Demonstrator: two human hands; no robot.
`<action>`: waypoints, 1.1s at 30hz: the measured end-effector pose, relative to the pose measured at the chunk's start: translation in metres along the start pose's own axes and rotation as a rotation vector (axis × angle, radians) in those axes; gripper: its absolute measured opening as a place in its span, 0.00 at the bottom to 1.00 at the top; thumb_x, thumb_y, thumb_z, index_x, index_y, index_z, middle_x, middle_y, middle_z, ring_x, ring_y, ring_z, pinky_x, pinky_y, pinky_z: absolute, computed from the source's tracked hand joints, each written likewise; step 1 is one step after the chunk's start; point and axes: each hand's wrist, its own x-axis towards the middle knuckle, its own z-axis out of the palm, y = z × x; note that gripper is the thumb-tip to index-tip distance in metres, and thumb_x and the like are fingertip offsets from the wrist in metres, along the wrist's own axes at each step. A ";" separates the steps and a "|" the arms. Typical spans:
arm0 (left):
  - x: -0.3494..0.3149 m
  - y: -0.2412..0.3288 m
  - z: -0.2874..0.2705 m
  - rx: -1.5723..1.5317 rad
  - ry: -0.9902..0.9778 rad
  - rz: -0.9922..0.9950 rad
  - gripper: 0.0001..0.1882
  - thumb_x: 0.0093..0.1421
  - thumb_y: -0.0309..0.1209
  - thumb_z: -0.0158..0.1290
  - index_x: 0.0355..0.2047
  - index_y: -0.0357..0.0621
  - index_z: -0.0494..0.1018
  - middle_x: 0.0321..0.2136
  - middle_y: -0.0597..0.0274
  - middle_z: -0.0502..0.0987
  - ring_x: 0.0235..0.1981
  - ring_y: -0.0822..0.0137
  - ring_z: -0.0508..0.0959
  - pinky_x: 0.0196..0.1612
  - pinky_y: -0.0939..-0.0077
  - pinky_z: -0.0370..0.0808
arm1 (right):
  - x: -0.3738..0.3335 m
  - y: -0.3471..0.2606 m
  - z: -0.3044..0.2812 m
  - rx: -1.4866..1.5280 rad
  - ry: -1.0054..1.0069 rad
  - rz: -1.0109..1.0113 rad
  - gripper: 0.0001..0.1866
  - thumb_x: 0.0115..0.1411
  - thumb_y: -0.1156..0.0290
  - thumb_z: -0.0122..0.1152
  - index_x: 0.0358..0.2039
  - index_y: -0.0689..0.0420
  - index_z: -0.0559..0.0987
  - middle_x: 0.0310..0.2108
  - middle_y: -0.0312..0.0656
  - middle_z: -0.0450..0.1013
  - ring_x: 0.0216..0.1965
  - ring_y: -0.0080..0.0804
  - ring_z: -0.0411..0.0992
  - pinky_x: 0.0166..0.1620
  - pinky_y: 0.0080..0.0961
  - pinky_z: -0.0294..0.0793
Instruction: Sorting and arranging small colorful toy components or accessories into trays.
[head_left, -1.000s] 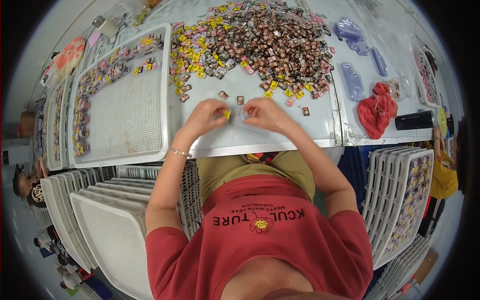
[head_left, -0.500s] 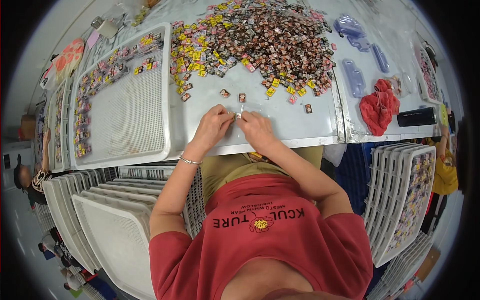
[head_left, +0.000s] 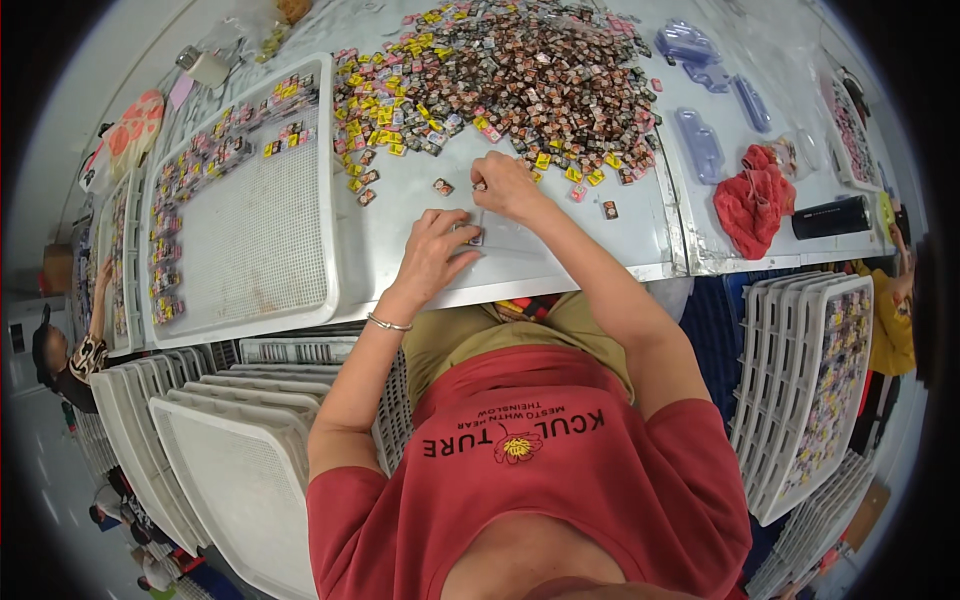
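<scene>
While the right hand (head_left: pixel 508 186) pinches a small dark tile (head_left: pixel 480 187) near the tile heap (head_left: pixel 555 90), the left hand (head_left: pixel 436 250) partly covers a second tile (head_left: pixel 476 239) near the tabletop's (head_left: pixel 600 245) front edge. Can't tell whether left grips it.

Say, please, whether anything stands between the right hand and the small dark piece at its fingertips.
Nothing visible does: the right hand is at the small dark piece, which it partly hides. The left hand is nearer the table edge, aside.

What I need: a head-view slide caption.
Bare right hand touches a small dark rectangular piece, bare left hand nearer the white table edge, multicoloured heap of small pieces beyond.
</scene>
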 end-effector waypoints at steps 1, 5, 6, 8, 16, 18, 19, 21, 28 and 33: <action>-0.002 0.000 0.004 0.024 0.025 -0.003 0.19 0.42 0.28 0.62 0.37 0.41 0.74 0.42 0.60 0.71 0.42 0.57 0.68 0.45 0.66 0.68 | -0.002 0.002 -0.002 0.002 0.047 -0.024 0.08 0.44 0.72 0.57 0.27 0.57 0.77 0.32 0.48 0.72 0.36 0.48 0.72 0.39 0.40 0.72; -0.011 0.006 0.016 0.092 0.103 -0.035 0.19 0.43 0.26 0.61 0.38 0.40 0.74 0.43 0.59 0.71 0.41 0.55 0.68 0.45 0.65 0.68 | -0.016 0.006 -0.011 0.097 0.156 0.042 0.07 0.43 0.75 0.57 0.27 0.58 0.76 0.31 0.48 0.71 0.34 0.47 0.72 0.38 0.39 0.72; -0.012 0.008 0.020 0.086 0.103 -0.023 0.19 0.43 0.26 0.61 0.38 0.40 0.74 0.43 0.59 0.71 0.41 0.55 0.68 0.45 0.65 0.68 | -0.023 0.004 -0.013 0.150 0.254 0.005 0.07 0.43 0.76 0.57 0.26 0.58 0.76 0.29 0.48 0.70 0.33 0.46 0.72 0.37 0.39 0.72; -0.015 0.012 0.025 0.126 0.165 -0.047 0.19 0.44 0.25 0.60 0.39 0.38 0.74 0.43 0.57 0.71 0.41 0.55 0.68 0.46 0.65 0.68 | -0.040 -0.003 -0.010 0.201 0.361 -0.026 0.06 0.43 0.77 0.57 0.26 0.58 0.76 0.27 0.47 0.69 0.33 0.46 0.72 0.36 0.38 0.72; -0.016 0.024 0.035 0.109 0.217 -0.148 0.20 0.45 0.23 0.59 0.41 0.35 0.73 0.43 0.55 0.71 0.42 0.54 0.68 0.47 0.64 0.67 | -0.078 -0.027 0.021 0.001 0.230 -0.016 0.04 0.49 0.76 0.54 0.26 0.60 0.76 0.26 0.49 0.69 0.31 0.48 0.72 0.34 0.39 0.73; -0.017 0.025 0.034 0.111 0.223 -0.152 0.20 0.45 0.23 0.59 0.42 0.35 0.73 0.43 0.55 0.71 0.42 0.54 0.67 0.47 0.63 0.66 | -0.079 -0.021 0.022 0.011 0.193 -0.058 0.04 0.50 0.74 0.53 0.26 0.59 0.76 0.27 0.50 0.70 0.30 0.48 0.72 0.33 0.39 0.73; -0.019 0.027 0.031 0.109 0.221 -0.159 0.21 0.45 0.23 0.59 0.42 0.35 0.73 0.43 0.55 0.71 0.42 0.54 0.67 0.47 0.64 0.66 | -0.079 -0.016 0.021 0.023 0.150 -0.106 0.06 0.52 0.72 0.53 0.26 0.59 0.77 0.27 0.50 0.70 0.30 0.48 0.72 0.32 0.40 0.73; -0.018 0.028 0.027 0.109 0.227 -0.170 0.22 0.45 0.23 0.59 0.43 0.36 0.72 0.44 0.55 0.70 0.41 0.54 0.67 0.47 0.64 0.66 | -0.072 0.005 -0.004 0.041 0.298 -0.109 0.08 0.53 0.70 0.51 0.26 0.58 0.77 0.29 0.50 0.71 0.31 0.48 0.72 0.33 0.40 0.73; -0.004 0.029 0.028 0.161 0.167 -0.078 0.23 0.46 0.25 0.58 0.45 0.42 0.71 0.46 0.59 0.70 0.41 0.56 0.67 0.46 0.65 0.65 | -0.031 0.067 -0.044 -0.410 0.377 0.065 0.08 0.46 0.78 0.58 0.29 0.54 0.78 0.29 0.42 0.75 0.32 0.44 0.74 0.36 0.39 0.73; -0.012 0.019 0.030 0.151 0.131 -0.050 0.22 0.47 0.25 0.57 0.46 0.42 0.71 0.45 0.61 0.70 0.43 0.56 0.67 0.45 0.65 0.64 | -0.045 0.041 -0.055 -0.088 0.382 0.065 0.08 0.45 0.78 0.58 0.29 0.58 0.76 0.27 0.44 0.75 0.27 0.43 0.74 0.31 0.36 0.73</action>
